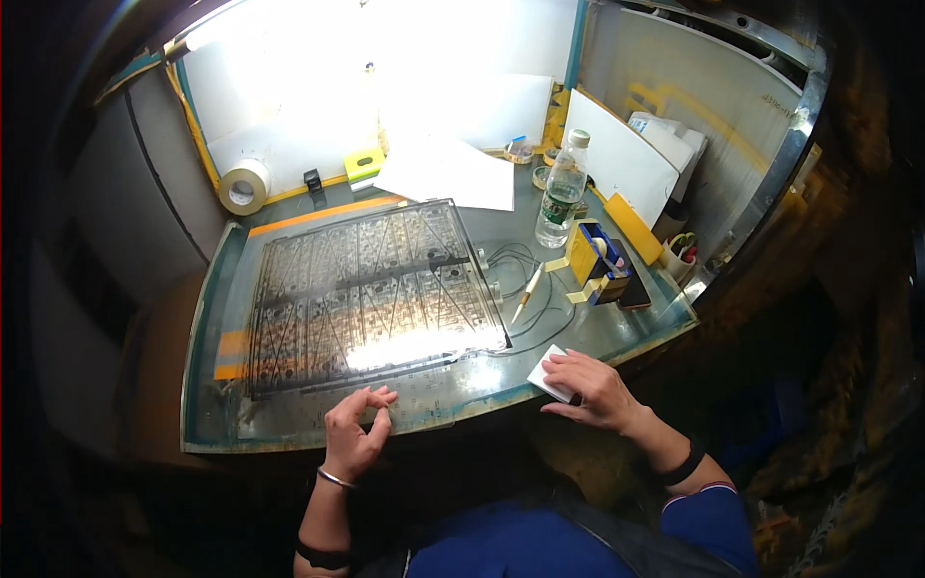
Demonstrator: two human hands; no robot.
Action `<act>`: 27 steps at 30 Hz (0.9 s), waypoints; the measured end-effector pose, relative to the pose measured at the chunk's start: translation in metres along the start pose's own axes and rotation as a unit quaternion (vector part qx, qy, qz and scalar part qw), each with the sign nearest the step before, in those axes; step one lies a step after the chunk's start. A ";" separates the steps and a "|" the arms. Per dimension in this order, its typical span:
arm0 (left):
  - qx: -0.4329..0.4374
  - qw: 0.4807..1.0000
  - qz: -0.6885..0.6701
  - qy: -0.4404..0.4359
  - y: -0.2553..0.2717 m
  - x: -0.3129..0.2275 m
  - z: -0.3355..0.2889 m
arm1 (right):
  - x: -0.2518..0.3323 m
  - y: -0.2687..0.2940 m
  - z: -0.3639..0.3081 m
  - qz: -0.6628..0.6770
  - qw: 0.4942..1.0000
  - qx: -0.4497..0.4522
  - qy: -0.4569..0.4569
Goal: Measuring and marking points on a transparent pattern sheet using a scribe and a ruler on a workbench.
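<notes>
My right hand (599, 393) grips a small white folded pad (550, 375) at the table's front edge, right of the middle. Thumb and fingers close on it from the right side. My left hand (356, 431), with a metal bangle at its wrist, hovers at the front edge, its fingers loosely bent and apart from the thumb. Nothing shows in it. Just beyond it lies a flat, glossy panel (371, 289) with a dense dark pattern and thin diagonal lines. Bright glare hides part of its near side. A thin dark cable (549, 332) loops out from its right side.
Right of the panel lie a pen-like tool (527, 293) and a blue tape dispenser (599, 262) with yellow tape strips. A clear bottle (562, 197) stands behind. White paper (451, 173) and a large tape roll (244, 187) sit at the back; a cup with scissors (680, 252) is far right.
</notes>
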State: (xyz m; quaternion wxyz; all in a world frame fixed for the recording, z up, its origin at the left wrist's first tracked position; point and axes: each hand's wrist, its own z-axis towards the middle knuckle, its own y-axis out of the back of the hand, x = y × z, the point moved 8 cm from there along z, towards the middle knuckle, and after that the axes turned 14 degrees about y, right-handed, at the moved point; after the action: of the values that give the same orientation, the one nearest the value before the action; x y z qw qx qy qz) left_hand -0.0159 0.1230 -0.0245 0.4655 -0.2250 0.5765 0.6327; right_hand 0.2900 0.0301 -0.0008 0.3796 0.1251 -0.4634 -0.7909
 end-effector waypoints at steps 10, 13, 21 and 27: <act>0.227 0.950 -0.193 -0.087 -0.046 -0.094 -0.020 | 0.017 -0.038 0.044 0.600 0.739 -0.168 -0.257; 0.198 0.953 -0.228 -0.014 -0.051 -0.079 -0.022 | 0.020 -0.057 0.044 0.644 0.676 -0.186 -0.306; 0.151 0.921 -0.358 0.030 -0.046 -0.066 -0.024 | 0.041 -0.042 0.064 0.423 0.886 -0.155 -0.111; 0.136 0.943 -0.299 -0.043 -0.046 -0.070 -0.026 | 0.050 -0.048 0.065 0.486 0.850 -0.137 -0.150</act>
State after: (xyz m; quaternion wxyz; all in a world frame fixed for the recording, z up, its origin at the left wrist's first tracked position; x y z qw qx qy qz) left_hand 0.0493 0.0713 0.0028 0.6836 -0.2947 0.5426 0.3890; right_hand 0.1972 0.0494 0.0021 0.6543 -0.2898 -0.4035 -0.5702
